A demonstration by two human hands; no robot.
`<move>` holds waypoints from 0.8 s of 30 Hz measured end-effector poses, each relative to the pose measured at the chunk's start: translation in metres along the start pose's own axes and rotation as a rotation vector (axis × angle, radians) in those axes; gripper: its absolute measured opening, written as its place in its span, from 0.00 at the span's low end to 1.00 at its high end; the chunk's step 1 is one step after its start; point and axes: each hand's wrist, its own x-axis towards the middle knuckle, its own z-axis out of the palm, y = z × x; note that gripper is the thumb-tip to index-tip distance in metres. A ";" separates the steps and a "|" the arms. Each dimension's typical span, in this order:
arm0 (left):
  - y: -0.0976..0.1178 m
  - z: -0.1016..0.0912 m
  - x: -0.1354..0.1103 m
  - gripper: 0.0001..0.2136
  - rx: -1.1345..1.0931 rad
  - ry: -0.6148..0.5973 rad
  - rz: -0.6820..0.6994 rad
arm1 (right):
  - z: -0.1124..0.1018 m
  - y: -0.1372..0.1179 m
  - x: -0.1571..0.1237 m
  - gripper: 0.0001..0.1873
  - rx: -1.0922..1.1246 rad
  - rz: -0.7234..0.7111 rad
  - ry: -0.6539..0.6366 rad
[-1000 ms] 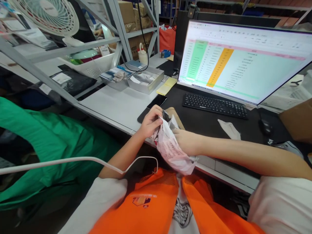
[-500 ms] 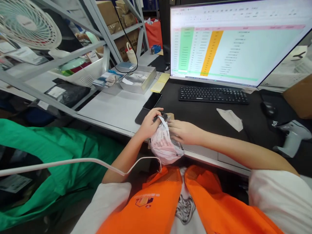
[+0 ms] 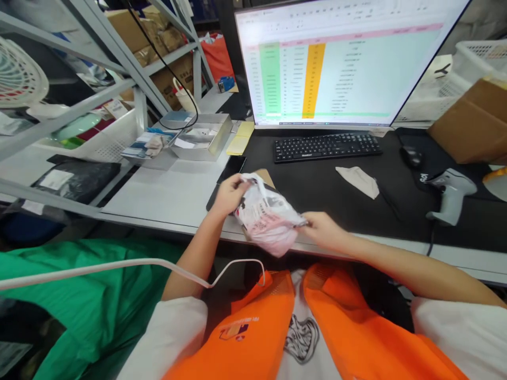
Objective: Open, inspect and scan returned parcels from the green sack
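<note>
A crumpled white plastic parcel bag [image 3: 268, 219] with pink printing is held over the desk's front edge. My left hand [image 3: 227, 194] grips its upper left end, fingers closed round the plastic. My right hand [image 3: 324, 230] pinches its right end. The bag is stretched between the two hands, just in front of a brown cardboard piece [image 3: 264, 177] and a black phone [image 3: 230, 169] lying on the desk.
A monitor [image 3: 336, 58] with a spreadsheet, a black keyboard [image 3: 327, 146], a mouse [image 3: 412, 156], a grey barcode scanner [image 3: 449, 194] and a crumpled tissue [image 3: 358, 181] are on the desk. A metal tray [image 3: 202, 140], metal shelving [image 3: 119, 68] and a green bag [image 3: 67, 285] lie left.
The view has swung left and down. My hands have pulled apart, the right one moving right and down, and the bag is now spread out sideways between them.
</note>
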 end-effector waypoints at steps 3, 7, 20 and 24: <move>-0.006 -0.008 0.003 0.18 -0.264 0.436 0.106 | -0.049 0.003 0.013 0.11 -0.131 -0.264 0.291; -0.006 -0.012 0.007 0.16 -0.327 0.566 0.210 | -0.102 -0.004 0.028 0.15 -0.418 -0.474 0.402; 0.029 0.033 0.015 0.12 -0.661 0.328 -0.038 | -0.117 -0.001 0.022 0.24 -0.227 -0.131 0.628; 0.037 0.044 -0.001 0.25 -0.466 0.279 0.190 | -0.106 0.006 0.006 0.16 -0.280 -0.163 0.728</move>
